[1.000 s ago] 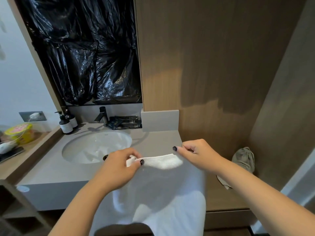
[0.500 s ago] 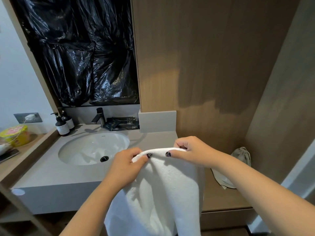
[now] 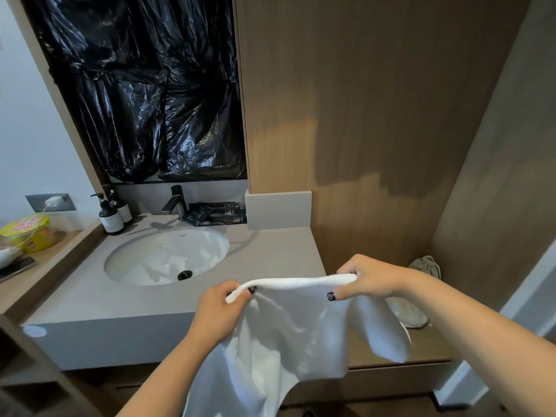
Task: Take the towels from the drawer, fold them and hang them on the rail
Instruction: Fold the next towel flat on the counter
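Towel (image 3: 288, 335), white, terry: held in the air in front of the counter (image 3: 270, 257), off its front right corner, top edge stretched level between both hands, the rest hanging down in loose folds out of the bottom of the view; one flap falls to the right below the right wrist. Left hand (image 3: 218, 313): fingers curled, thumb and fingers pinching the towel's upper left end, dark polish on the thumbnail. Right hand (image 3: 365, 281): fingers curled over the upper right end, thumb pressed against the front of the cloth, dark nail likewise. Counter: grey, with an oval white basin (image 3: 167, 255) sunk near its middle, black drain toward the basin's front. Tap (image 3: 176, 201), dark metal, at the back edge behind the basin. Two dark pump bottles (image 3: 112, 213) with pale labels at the back left corner, touching or nearly so. Dark sachets (image 3: 215, 212) laid along the back edge, right of the tap. Black plastic sheeting (image 3: 144, 85) covering the wall panel above the back edge. Wood ledge left of the counter carrying a yellow tub (image 3: 28, 233); wall socket (image 3: 51, 202) with a white plug above it. Lower wood shelf (image 3: 427, 347) right of the counter, bearing a crumpled grey-beige cloth (image 3: 427, 266) at its back, partly hidden by the right forearm
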Tool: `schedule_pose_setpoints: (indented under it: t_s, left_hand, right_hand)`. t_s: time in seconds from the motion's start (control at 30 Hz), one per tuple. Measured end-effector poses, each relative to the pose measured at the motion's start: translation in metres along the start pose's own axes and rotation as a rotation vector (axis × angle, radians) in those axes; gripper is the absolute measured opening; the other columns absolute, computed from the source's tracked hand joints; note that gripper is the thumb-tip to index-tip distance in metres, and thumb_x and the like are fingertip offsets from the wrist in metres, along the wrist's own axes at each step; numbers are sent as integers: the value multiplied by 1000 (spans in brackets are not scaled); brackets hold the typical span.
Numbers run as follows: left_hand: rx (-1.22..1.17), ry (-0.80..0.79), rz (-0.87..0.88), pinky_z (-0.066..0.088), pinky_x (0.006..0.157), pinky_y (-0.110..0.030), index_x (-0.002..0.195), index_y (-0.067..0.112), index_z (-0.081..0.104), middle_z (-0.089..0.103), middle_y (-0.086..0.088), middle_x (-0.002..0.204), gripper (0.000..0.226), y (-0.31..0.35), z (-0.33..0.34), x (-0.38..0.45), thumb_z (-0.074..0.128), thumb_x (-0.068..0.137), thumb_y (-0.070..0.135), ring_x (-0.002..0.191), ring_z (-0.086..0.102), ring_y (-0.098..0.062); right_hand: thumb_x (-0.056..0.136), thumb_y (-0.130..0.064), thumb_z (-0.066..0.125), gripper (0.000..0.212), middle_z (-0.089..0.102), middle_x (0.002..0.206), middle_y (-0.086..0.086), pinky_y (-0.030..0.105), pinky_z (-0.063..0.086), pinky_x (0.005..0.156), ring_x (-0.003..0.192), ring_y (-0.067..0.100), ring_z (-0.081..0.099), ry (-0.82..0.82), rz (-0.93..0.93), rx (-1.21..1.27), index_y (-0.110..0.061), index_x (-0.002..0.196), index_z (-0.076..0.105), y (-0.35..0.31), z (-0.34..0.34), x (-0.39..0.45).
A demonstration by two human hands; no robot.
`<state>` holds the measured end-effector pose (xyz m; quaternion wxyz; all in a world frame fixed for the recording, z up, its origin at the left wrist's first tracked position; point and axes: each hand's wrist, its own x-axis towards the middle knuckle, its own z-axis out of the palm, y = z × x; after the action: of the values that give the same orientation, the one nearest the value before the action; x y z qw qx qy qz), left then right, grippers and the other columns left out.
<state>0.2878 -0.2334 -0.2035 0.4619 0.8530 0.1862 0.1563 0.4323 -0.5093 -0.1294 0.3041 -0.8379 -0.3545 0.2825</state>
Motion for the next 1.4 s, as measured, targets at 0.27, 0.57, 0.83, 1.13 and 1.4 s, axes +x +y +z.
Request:
schedule_pose_setpoints:
  t_s: [0.27,0.57,0.83,1.13,1.4]
  left_hand:
    - [-44,92,-128,35,52,-28,67,13,58,49,8,50,35,-16,5,1,65,91,38,47,43,-9]
    - [-37,183,-177,37,53,-30,65,20,59,57,8,52,31,-26,0,3,63,91,36,57,53,-16]
    - [-112,272,-287,43,59,-34,71,13,61,62,-7,65,30,-40,-18,7,63,91,36,62,56,-25]
    - [-251,302,-364,48,71,-35,87,27,68,68,3,90,11,-9,-20,5,70,86,38,87,63,-19]
    - [-488,98,-180,52,97,-36,130,27,61,71,5,113,36,40,-15,-8,64,95,16,106,66,-12]
  right_hand:
    - [78,-63,55,60,58,75,19,34,40,73,71,24,53,11,73,220,-3,74,63,-1,10,-3]
    - [76,-38,73,36,44,59,-11,26,29,55,57,10,39,-23,61,-162,-23,56,47,16,12,-4]
    - [70,-66,70,57,37,50,-7,24,20,46,48,9,30,258,76,-293,-18,53,43,32,-4,-9]
    - [94,-19,60,27,47,60,-3,20,31,48,53,11,39,333,48,118,-37,113,53,9,5,-9]
    - [75,2,64,32,73,81,8,31,52,76,74,15,67,120,-8,525,-9,104,70,-32,24,-18]
